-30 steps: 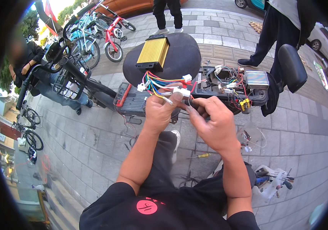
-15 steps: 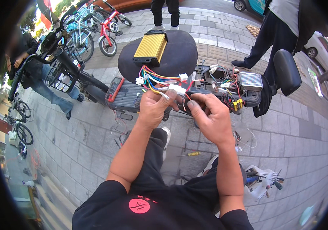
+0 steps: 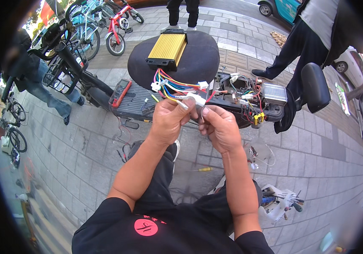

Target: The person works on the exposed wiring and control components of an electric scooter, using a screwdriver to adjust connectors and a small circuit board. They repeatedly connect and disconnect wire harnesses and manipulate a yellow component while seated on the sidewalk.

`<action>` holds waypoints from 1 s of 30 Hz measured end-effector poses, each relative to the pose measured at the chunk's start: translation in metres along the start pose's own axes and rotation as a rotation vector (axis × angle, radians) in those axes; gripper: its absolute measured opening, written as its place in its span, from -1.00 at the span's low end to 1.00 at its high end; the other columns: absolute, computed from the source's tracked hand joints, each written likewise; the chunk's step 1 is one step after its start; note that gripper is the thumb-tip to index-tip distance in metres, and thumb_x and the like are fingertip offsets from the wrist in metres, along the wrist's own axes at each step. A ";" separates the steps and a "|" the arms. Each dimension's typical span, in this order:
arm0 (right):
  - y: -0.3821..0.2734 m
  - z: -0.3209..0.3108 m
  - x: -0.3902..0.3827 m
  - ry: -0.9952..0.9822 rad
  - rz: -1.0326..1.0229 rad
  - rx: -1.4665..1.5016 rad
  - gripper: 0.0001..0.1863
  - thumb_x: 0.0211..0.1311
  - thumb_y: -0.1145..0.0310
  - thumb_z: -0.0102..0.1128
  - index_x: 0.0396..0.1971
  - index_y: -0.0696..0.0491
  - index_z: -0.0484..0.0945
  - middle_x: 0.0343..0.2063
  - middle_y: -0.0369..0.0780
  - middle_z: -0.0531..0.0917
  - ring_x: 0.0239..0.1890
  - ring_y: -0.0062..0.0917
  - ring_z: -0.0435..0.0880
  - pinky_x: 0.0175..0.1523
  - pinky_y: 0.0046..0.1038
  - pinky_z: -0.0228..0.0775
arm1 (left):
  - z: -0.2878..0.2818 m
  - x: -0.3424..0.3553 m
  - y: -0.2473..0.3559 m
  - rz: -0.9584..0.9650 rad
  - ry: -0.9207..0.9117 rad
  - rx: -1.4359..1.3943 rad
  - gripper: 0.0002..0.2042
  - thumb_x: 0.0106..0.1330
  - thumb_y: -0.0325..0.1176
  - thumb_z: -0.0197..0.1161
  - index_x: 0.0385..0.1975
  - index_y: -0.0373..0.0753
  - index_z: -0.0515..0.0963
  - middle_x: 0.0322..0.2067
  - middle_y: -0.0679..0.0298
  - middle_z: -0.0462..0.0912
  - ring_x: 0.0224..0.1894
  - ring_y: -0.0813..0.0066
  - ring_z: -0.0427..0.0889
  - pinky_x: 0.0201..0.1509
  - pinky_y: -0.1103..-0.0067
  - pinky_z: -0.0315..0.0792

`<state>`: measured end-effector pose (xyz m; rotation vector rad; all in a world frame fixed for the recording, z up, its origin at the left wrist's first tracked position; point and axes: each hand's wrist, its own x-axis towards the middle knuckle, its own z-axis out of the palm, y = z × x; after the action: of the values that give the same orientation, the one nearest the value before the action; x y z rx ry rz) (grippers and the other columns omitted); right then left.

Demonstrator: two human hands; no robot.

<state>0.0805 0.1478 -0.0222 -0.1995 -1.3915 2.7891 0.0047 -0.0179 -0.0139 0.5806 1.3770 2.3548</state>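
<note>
A gold finned controller box point(image 3: 167, 47) with black ends lies on a black scooter seat point(image 3: 203, 53). From its near end hangs a bundle of coloured wires point(image 3: 177, 86) ending in white connectors. My left hand point(image 3: 168, 120) is closed on the yellow and blue wires, its thumb pressed to their sleeved ends. A larger white connector point(image 3: 198, 100) sits just above its fingertips. My right hand point(image 3: 221, 128) pinches a thin wire beside that connector, close to the left fingertips. The wire's far end is hidden among the fingers.
Right of the seat, the scooter's opened frame holds loose wiring and a silver box point(image 3: 273, 93). A red-edged meter point(image 3: 120, 93) rests on the footboard at left. On the paving lie a yellow-handled screwdriver point(image 3: 205, 169) and a tool holder point(image 3: 281, 201). Several people stand around.
My right hand has moved slightly left and down, its fingers closing into a tighter pinch nearer my left hand. The view has shifted a little; the controller box stays on the seat.
</note>
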 end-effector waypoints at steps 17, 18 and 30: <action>-0.013 -0.029 -0.003 0.087 -0.167 -0.127 -0.71 0.47 0.31 0.32 -0.03 0.25 0.71 -0.33 -0.24 0.75 -0.36 -0.63 0.68 -0.23 -0.56 0.54 | -0.008 -0.001 0.002 0.051 0.025 0.198 -0.74 0.52 -0.27 0.33 -0.01 -0.35 0.60 -0.33 0.21 0.74 -0.45 0.59 0.61 -0.42 0.65 0.41; -0.015 -0.021 -0.001 0.092 -0.199 -0.133 -0.70 0.48 0.31 0.33 -0.02 0.25 0.71 -0.32 -0.24 0.75 -0.35 -0.63 0.68 -0.22 -0.56 0.54 | -0.012 -0.001 0.002 0.046 0.011 0.199 -0.73 0.52 -0.28 0.34 0.01 -0.36 0.60 -0.33 0.20 0.74 -0.44 0.58 0.61 -0.41 0.65 0.41; -0.007 -0.016 0.013 0.164 -0.280 -0.125 -0.76 0.51 0.28 0.33 -0.16 0.18 0.73 -0.43 -0.32 0.71 -0.48 -0.71 0.60 -0.34 -0.63 0.43 | -0.019 -0.001 0.014 0.141 0.032 0.172 -0.65 0.54 -0.27 0.33 0.17 -0.36 0.56 -0.22 0.11 0.78 -0.24 0.38 0.80 -0.47 0.64 0.53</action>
<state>0.0695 0.1651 -0.0276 -0.2115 -1.4312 2.4079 -0.0053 -0.0392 -0.0105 0.7116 1.6133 2.3777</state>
